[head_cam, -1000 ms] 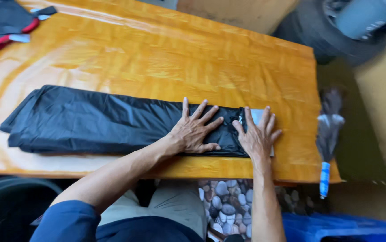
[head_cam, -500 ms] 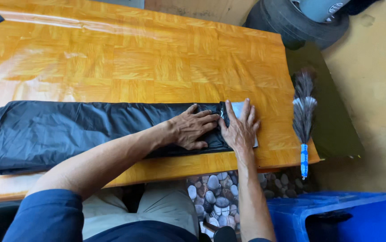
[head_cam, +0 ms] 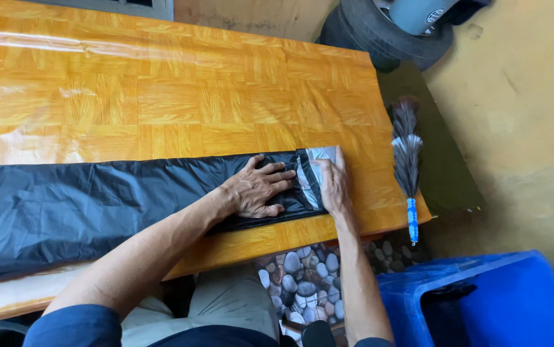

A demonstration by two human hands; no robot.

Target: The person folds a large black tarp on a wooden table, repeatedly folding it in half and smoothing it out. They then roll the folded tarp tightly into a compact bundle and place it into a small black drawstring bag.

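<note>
The long folded dark navy garment of thin, slightly shiny fabric (head_cam: 97, 205) lies flat along the near edge of the glossy orange wood-pattern table (head_cam: 161, 96), running from the left border of the view to a point short of the table's right end. Its surface shows fine creases throughout; the long edges are straight. At its right end a pale grey reflective band (head_cam: 312, 177) crosses the cloth, tilted slightly toward 1 o'clock.

My left hand (head_cam: 258, 189) rests palm down on the garment just left of that band, fingers spread and extended toward 3 o'clock, pressing flat and grasping nothing. My right hand (head_cam: 333, 183) stands at the garment's end, fingers pointing to 12 o'clock and laid over the grey band; whether the thumb pinches the cloth beneath I cannot tell. The two hands are close together but not touching.

At 3 o'clock from my right hand, a grey-and-black feather duster with a blue handle (head_cam: 407, 160) lies at the table's right edge, handle toward 6 o'clock. At 5 o'clock, a blue plastic crate (head_cam: 482, 302) stands on the floor. At 1 o'clock, beyond the table's far corner, lies a black rubber tyre (head_cam: 380, 35).
</note>
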